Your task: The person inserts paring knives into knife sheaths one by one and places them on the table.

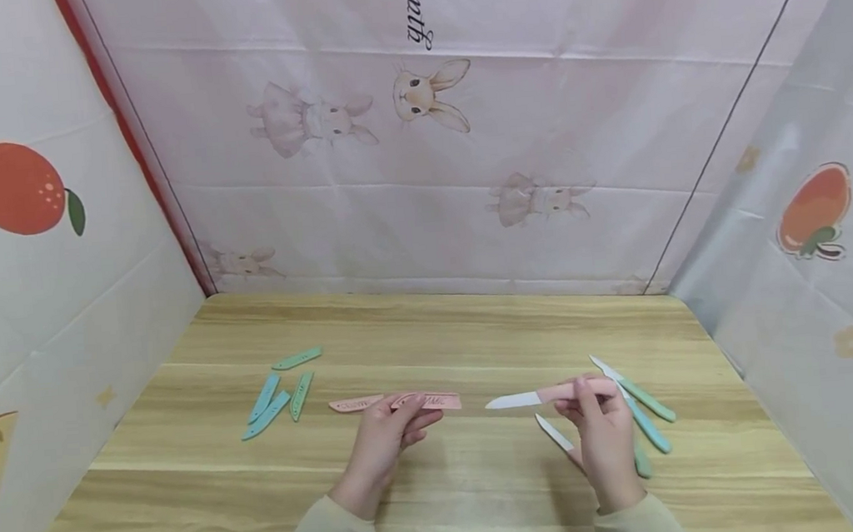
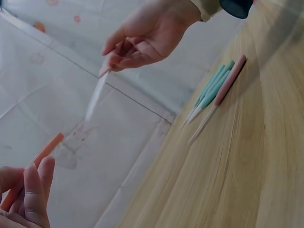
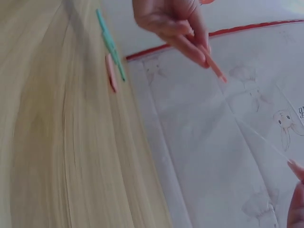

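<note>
My left hand (image 1: 390, 446) pinches a pink knife sheath (image 1: 443, 402), whose end points right. Facing it across a small gap, a small knife with a pink handle and white blade (image 1: 516, 401) is held by the handle in my right hand (image 1: 608, 444), the tip pointing left. The left wrist view shows both sheath (image 2: 50, 145) and blade (image 2: 97, 97) raised off the table and apart. A second pink sheath (image 1: 349, 405) lies behind my left hand. Beneath my right hand lies another pink-handled knife (image 1: 556, 434), partly hidden in the head view.
Blue sheaths (image 1: 267, 415) and green sheaths (image 1: 298, 359) lie at the left of the wooden table (image 1: 477, 337). To the right are green-handled knives (image 1: 651, 403) and a blue-handled knife (image 1: 650, 428), close together. Printed cloth walls (image 1: 388, 160) border the table.
</note>
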{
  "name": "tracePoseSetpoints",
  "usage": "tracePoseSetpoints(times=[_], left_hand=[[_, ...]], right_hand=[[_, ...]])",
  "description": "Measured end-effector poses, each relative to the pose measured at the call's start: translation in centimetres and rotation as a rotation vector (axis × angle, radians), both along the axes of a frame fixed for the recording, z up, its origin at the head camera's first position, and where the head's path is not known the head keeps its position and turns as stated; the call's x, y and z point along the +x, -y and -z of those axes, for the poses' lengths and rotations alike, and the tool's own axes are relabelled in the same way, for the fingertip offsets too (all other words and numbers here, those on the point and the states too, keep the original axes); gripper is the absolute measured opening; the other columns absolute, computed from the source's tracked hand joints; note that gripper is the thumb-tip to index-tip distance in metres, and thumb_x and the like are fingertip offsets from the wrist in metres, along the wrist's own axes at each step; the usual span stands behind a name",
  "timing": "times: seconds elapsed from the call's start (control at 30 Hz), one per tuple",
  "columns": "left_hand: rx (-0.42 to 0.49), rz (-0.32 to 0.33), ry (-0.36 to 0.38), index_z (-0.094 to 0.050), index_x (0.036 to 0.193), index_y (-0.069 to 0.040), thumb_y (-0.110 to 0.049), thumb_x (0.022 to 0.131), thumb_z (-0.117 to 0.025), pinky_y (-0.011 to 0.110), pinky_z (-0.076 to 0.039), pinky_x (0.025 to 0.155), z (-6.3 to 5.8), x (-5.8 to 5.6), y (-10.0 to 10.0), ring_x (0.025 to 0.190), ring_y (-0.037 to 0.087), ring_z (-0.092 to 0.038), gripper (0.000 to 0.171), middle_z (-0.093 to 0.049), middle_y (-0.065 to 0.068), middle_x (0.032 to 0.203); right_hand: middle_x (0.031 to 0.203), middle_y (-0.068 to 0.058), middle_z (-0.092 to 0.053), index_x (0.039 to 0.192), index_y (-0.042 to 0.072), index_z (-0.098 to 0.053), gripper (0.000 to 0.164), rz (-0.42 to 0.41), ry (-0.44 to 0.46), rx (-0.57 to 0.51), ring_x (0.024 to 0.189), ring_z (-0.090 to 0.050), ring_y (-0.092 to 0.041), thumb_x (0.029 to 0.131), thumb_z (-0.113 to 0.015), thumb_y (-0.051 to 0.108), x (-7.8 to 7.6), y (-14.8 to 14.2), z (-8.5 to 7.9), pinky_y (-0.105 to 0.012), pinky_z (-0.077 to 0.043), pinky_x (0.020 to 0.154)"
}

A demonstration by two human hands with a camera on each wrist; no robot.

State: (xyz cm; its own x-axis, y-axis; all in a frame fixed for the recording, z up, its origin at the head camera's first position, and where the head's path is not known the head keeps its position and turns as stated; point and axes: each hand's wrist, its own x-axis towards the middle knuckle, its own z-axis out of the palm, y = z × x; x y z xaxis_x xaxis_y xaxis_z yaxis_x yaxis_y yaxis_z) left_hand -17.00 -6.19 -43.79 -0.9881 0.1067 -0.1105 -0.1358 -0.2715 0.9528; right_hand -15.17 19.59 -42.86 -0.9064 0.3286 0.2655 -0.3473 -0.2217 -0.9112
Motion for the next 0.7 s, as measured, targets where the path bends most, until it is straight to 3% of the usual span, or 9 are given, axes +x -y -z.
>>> tracePoseSetpoints(times=[0.2, 0.7], left_hand=[[0.005, -0.041, 0.001, -0.057, 0.108, 0.01, -0.013, 0.093, -0.057, 0.014, -0.052, 0.057, -0.2, 0.1, -0.4, 0.078, 0.014, -0.069, 0.027, -0.069, 0.015, 0.089], [0.022, -0.03, -0.009, -0.057, 0.11, 0.012, -0.013, 0.093, -0.057, 0.014, -0.052, 0.058, -0.3, 0.5, -1.1, 0.078, 0.014, -0.069, 0.03, -0.069, 0.016, 0.089]], right_hand=[[0.082, -0.006, -0.064, 0.086, 0.002, -0.045, 0.014, 0.007, 0.018, -0.168, 0.068, -0.064, -0.012, 0.098, -0.047, 0.01, -0.1, 1.7, -0.7, -0.02, -0.055, 0.064], [0.077, -0.003, -0.066, 0.089, 0.002, -0.043, 0.015, 0.017, 0.103, -0.142, 0.066, -0.062, -0.01, 0.098, -0.048, 0.012, -0.5, 3.3, -0.4, -0.02, -0.054, 0.064]])
